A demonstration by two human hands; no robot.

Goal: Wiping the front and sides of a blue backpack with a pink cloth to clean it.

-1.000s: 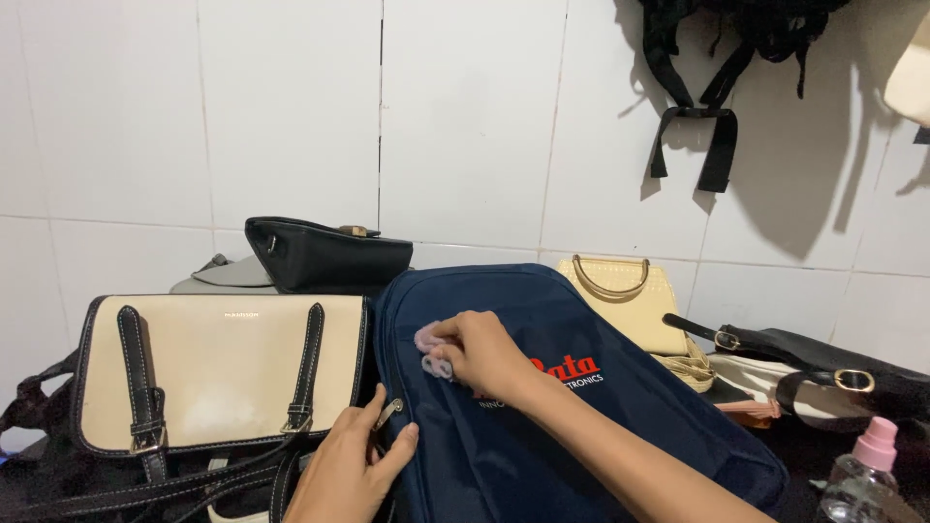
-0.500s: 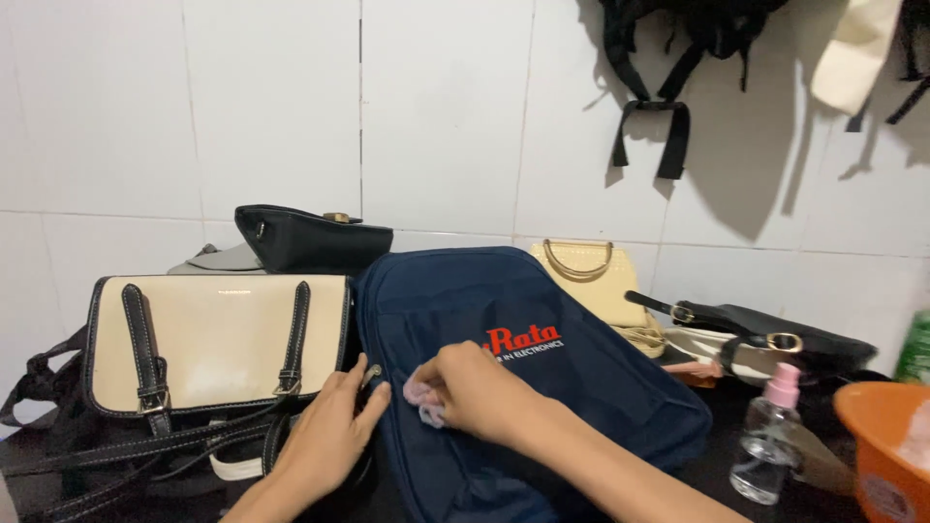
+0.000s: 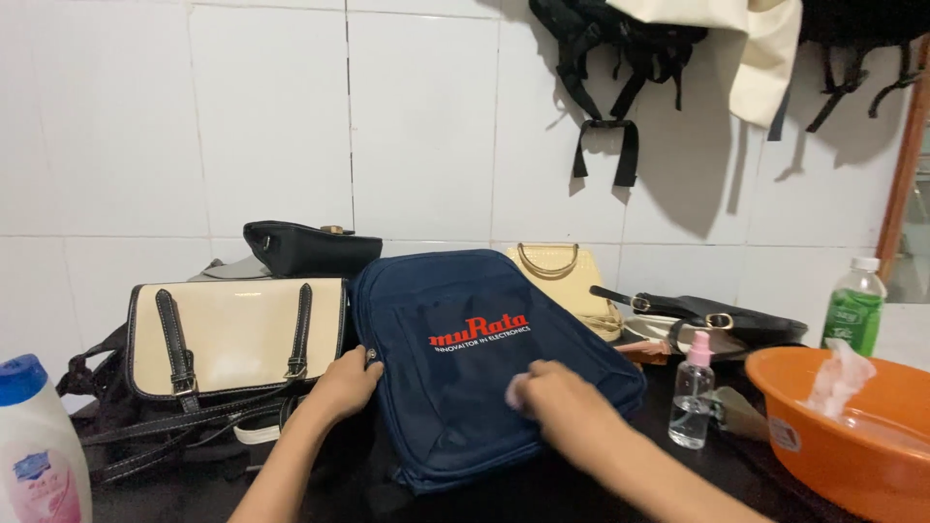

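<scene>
A navy blue backpack (image 3: pixel 455 378) with red and white lettering lies flat on the dark counter in front of me. My right hand (image 3: pixel 560 399) presses a small pink cloth (image 3: pixel 513 395) onto its lower right front; most of the cloth is hidden under the fingers. My left hand (image 3: pixel 344 381) rests on the backpack's left edge by a metal zipper pull (image 3: pixel 370 355), fingers curled against the fabric.
A cream handbag (image 3: pixel 237 334) with black straps stands at left, a black purse (image 3: pixel 310 247) behind it. A yellow bag (image 3: pixel 562 276) and a black bag (image 3: pixel 717 318) lie at right. Near them: a small spray bottle (image 3: pixel 694 392), an orange basin (image 3: pixel 852 436), a green bottle (image 3: pixel 854 308), a white bottle (image 3: pixel 39 450).
My right hand has slid the pink cloth from the backpack's upper left down and across to its lower right. My left hand stayed on the left edge. The view pulled back and shifted right.
</scene>
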